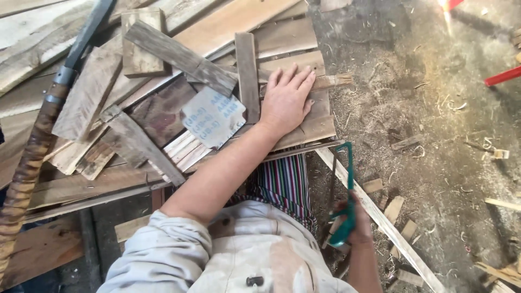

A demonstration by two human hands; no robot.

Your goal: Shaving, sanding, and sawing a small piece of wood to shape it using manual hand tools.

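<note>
Wooden slat (pixel 304 127) lies on the table (pixel 81 187) edge at about one o'clock from the person, not visibly cut through yet. Left hand (pixel 286 100) presses it, fingers (pixel 296 76) spread flat. Right hand (pixel 355 222), at five o'clock, grips a green-framed saw (pixel 345 190), fingers wrapped tight.

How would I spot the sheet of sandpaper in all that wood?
Find the pile of boards under the person's flat left hand. Just left of that hand's wrist lies the sandpaper, a pale grey sheet, thin and printed on its back, unlike the brown planks around it.
</note>
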